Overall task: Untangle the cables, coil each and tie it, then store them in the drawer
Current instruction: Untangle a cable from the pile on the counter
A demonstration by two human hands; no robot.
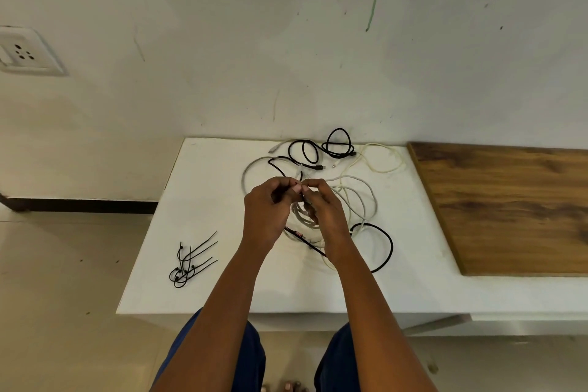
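Note:
A tangle of black, grey and white cables [321, 175] lies on the white counter [222, 216]. My left hand [270, 210] and my right hand [324, 210] meet above the middle of the tangle. Both pinch a thin black cable end [297, 191] between fingertips, over a small grey coil [302, 215] that hangs between the hands. A black loop [385, 245] lies right of my right wrist. Another black cable [339, 145] curls near the wall. A cream cable [386, 159] trails toward the back right. A bunch of black zip ties [191, 261] lies at the counter's front left.
A wooden panel [509, 207] covers the counter's right part. A wall socket [22, 52] sits on the wall at far left. The floor drops away left of the counter edge. No drawer is in view.

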